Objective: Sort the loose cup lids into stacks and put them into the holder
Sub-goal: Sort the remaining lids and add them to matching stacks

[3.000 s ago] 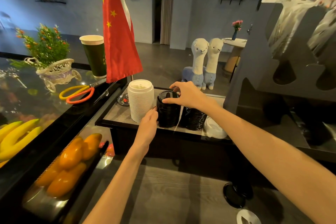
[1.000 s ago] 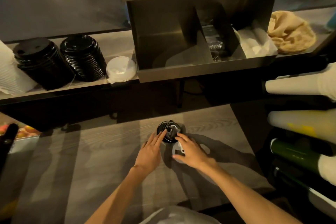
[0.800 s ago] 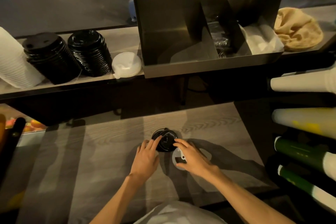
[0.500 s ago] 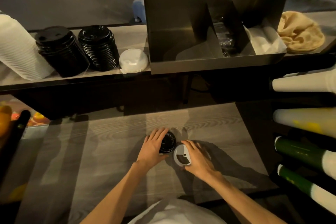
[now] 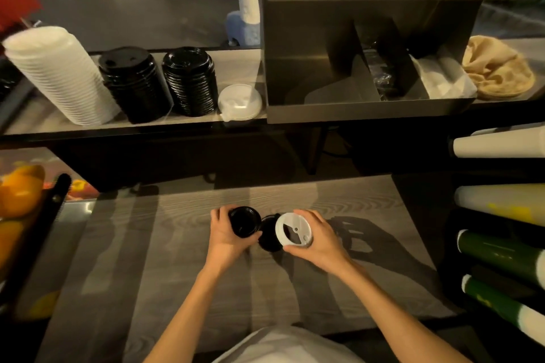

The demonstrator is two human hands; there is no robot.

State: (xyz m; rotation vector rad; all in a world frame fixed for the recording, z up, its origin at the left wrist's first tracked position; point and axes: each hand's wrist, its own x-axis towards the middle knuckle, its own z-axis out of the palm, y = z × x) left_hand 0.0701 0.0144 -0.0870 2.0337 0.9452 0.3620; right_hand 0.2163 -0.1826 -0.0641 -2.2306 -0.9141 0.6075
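Observation:
My left hand [image 5: 225, 237] grips a black cup lid [image 5: 244, 221] lifted off the wooden counter [image 5: 177, 259]. My right hand [image 5: 320, 240] holds a white cup lid [image 5: 293, 229], tilted up. Between them another black lid [image 5: 269, 237] lies on the counter, partly hidden. On the raised shelf [image 5: 59, 123] stand a tall white lid stack [image 5: 62, 73], two black lid stacks [image 5: 134, 82] [image 5: 190, 79] and a short white lid stack [image 5: 240, 101].
A grey metal holder [image 5: 368, 109] with divided compartments sits on the shelf at right, a beige cloth [image 5: 498, 67] beside it. Cup sleeves [image 5: 501, 206] lie stacked at the right edge. Oranges [image 5: 20, 194] show in the case at left. A plush llama [image 5: 244, 0] stands behind.
Both hands have lifted lids off the counter: the left picked up a black lid, the right raised the white lid, uncovering another black lid between them.

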